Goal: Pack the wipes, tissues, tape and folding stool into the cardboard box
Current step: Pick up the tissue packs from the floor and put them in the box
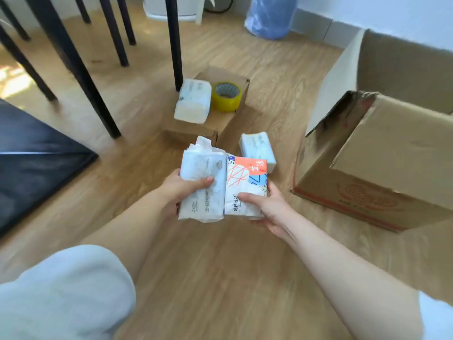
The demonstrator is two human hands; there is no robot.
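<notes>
My left hand [182, 188] grips a white tissue pack [202, 168] with a loose flap at its top. Right beside it, my right hand [269, 207] holds a tissue pack with an orange and blue pattern [245, 179]. Both packs are held side by side above the wood floor. Behind them another white pack [257, 149] lies on the floor. Farther back, one more white pack [193, 100] and a yellow roll of tape [226, 96] rest on a small closed cardboard box [220, 121]. The big open cardboard box [382, 163] stands to my right. No folding stool shows.
Black table and chair legs [81, 67] stand at the left and back. A dark flat object [36, 155] lies on the floor at the left. A blue plastic-wrapped object [270, 15] stands by the far wall. My knee [63, 290] in light fabric fills the lower left.
</notes>
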